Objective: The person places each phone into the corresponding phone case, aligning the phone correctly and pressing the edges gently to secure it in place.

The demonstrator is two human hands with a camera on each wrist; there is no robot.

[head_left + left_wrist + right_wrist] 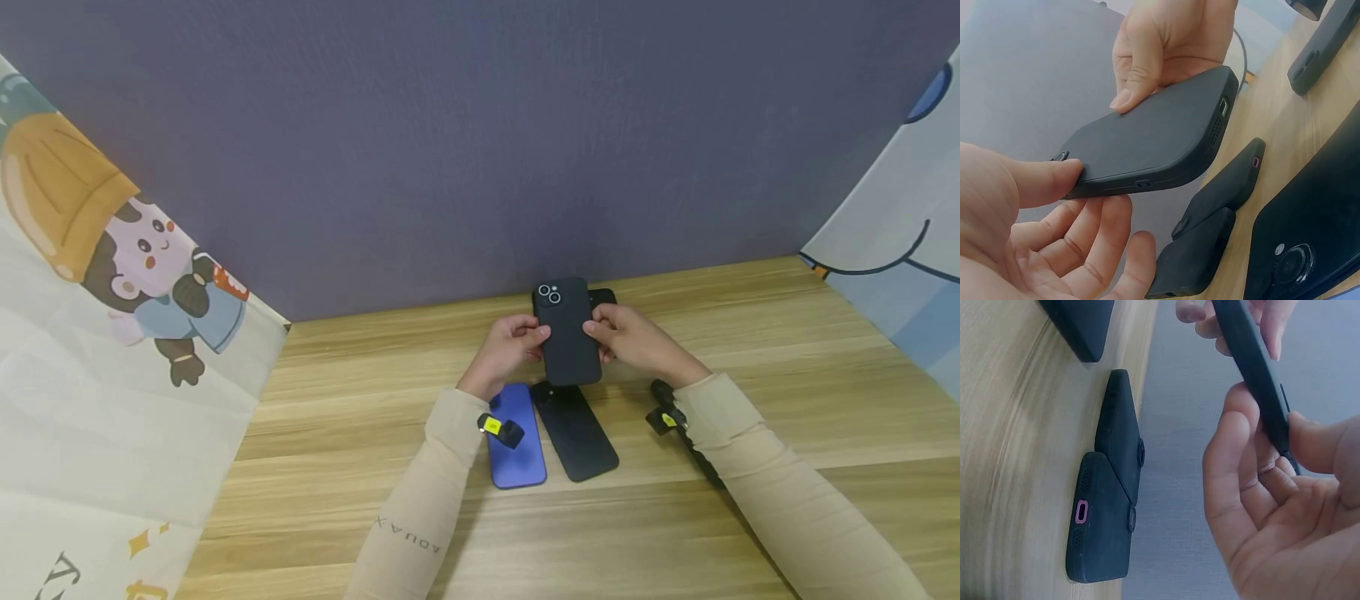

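Both hands hold up a phone [573, 346] in a matte black case, its two-lens camera at the upper left in the head view. My left hand [512, 348] pinches one long edge, thumb on the back and fingers beneath, as the left wrist view shows. On the opposite edge my right hand [633, 340] grips it between thumb and fingers. Behind the held phone, two black-cased phones [1100, 519] lie side by side on the table, touching; one has a pink-rimmed charging port. Closer in lie a blue phone [520, 454] and a black phone [581, 437].
The wooden table [360, 417] meets a grey-blue upright panel [450, 150] just beyond the phones. A long black object [703, 462] lies partly hidden under the right forearm. Cartoon-printed sheets [150, 292] stand at both sides.
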